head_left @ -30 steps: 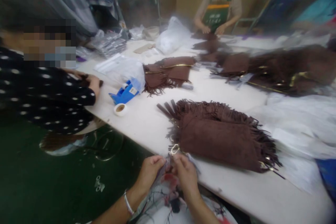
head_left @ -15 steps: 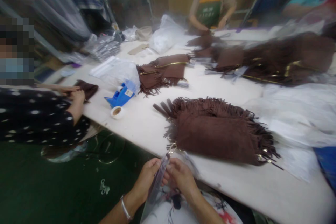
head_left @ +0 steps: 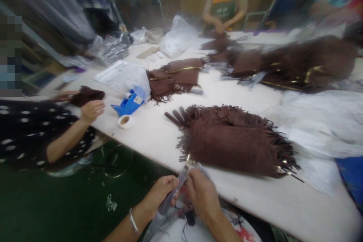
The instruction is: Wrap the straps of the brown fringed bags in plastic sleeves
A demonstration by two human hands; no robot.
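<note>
A brown fringed bag (head_left: 232, 147) lies on the table's near edge, with gold-coloured metal fittings at its corners. From its lower left corner a strap in clear plastic wrap (head_left: 172, 193) hangs down towards my lap. My left hand (head_left: 163, 191), a silver bangle on its wrist, pinches the wrapped strap from the left. Higher up, close to the gold clasp (head_left: 188, 162), my right hand (head_left: 201, 189) has its fingers closed on the plastic-wrapped end. Its fingertips are partly hidden behind the hand.
A blue tape dispenser (head_left: 129, 102) and a tape roll (head_left: 125, 121) lie left of the bag. More brown fringed bags (head_left: 181, 73) are spread behind it. White plastic sheeting (head_left: 326, 121) covers the right side. Co-workers handle brown pieces at left and at the back.
My right hand has moved up to the clasp end of the strap. My left hand stays on the plastic wrap. The co-worker at left has lifted one hand off the brown piece.
</note>
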